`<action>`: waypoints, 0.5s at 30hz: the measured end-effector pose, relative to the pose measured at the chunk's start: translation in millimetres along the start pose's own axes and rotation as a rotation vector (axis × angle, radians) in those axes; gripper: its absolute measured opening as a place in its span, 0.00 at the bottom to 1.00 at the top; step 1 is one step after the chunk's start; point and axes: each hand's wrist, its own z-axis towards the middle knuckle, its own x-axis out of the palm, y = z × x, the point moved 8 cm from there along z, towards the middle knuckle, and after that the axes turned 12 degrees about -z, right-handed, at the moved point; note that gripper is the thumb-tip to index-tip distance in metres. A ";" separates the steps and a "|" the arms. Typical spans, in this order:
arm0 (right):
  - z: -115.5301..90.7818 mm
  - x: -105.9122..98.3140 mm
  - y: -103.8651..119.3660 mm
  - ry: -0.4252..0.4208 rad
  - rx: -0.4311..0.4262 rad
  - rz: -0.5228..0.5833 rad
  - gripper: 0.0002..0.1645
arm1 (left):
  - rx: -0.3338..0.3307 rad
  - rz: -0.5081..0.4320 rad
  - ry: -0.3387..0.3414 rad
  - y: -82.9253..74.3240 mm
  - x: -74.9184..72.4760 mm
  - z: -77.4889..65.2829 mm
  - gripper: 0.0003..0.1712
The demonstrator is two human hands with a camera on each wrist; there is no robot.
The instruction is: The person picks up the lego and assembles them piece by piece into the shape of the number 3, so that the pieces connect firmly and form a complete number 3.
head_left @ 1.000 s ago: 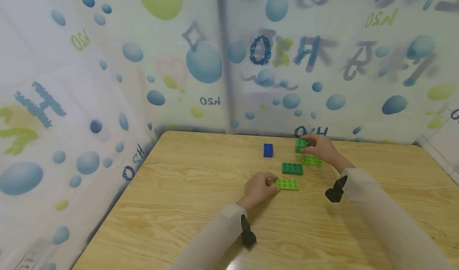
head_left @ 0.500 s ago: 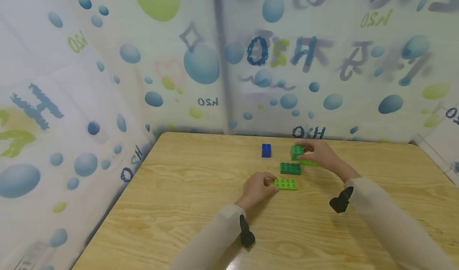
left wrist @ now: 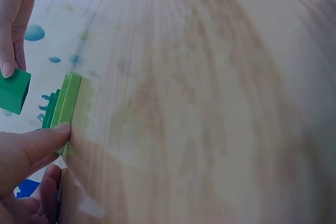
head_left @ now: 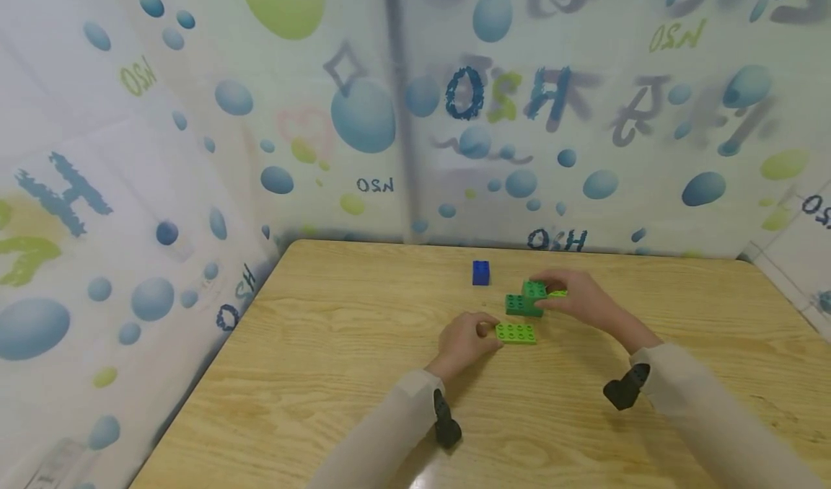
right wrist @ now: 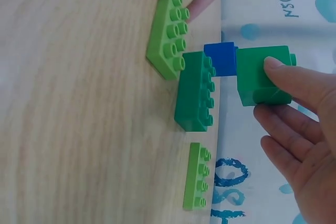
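My right hand (head_left: pixel 584 301) pinches a square green building brick (right wrist: pixel 263 74) between thumb and fingers. That brick hangs just above a longer dark green brick (right wrist: pixel 193 93), with a gap between them in the right wrist view. On the table, my left hand (head_left: pixel 464 343) pinches the left end of a lime green brick (head_left: pixel 516 333), which lies flat with its studs up. A second lime brick (right wrist: pixel 195 177) lies behind the dark green one, mostly hidden by my right hand in the head view. Further back stands a small blue brick (head_left: pixel 480 272).
The wooden table (head_left: pixel 324 316) ends at the back against a patterned wall sheet (head_left: pixel 363 208). Another printed sheet (head_left: pixel 130 222) runs along the left side. Dark camera mounts (head_left: pixel 446 420) sit at both wrists.
My right hand has brought the square green brick from the back lime brick towards me and slightly left, over the dark green brick. The left hand keeps its place on the lime brick.
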 end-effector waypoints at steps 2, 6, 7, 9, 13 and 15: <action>-3.1 1.2 2.8 0.002 -0.004 0.002 0.27 | 0.005 0.004 -0.002 -0.4 0.2 -0.2 0.20; -8.8 5.2 6.0 0.001 -0.008 0.020 0.27 | 0.001 0.002 -0.003 -0.2 0.5 -0.4 0.20; -10.4 6.4 6.5 0.000 -0.007 0.027 0.27 | 0.001 0.002 -0.003 -0.1 0.7 -0.3 0.20; -13.1 9.3 6.8 0.003 -0.004 0.039 0.28 | -0.005 0.001 -0.004 0.7 0.8 0.1 0.20; -18.9 15.2 6.7 0.009 0.003 0.038 0.28 | -0.003 0.008 -0.007 1.4 1.2 0.7 0.20; -21.6 18.5 5.9 0.012 0.009 0.035 0.28 | -0.003 0.010 -0.008 1.4 1.3 1.3 0.20</action>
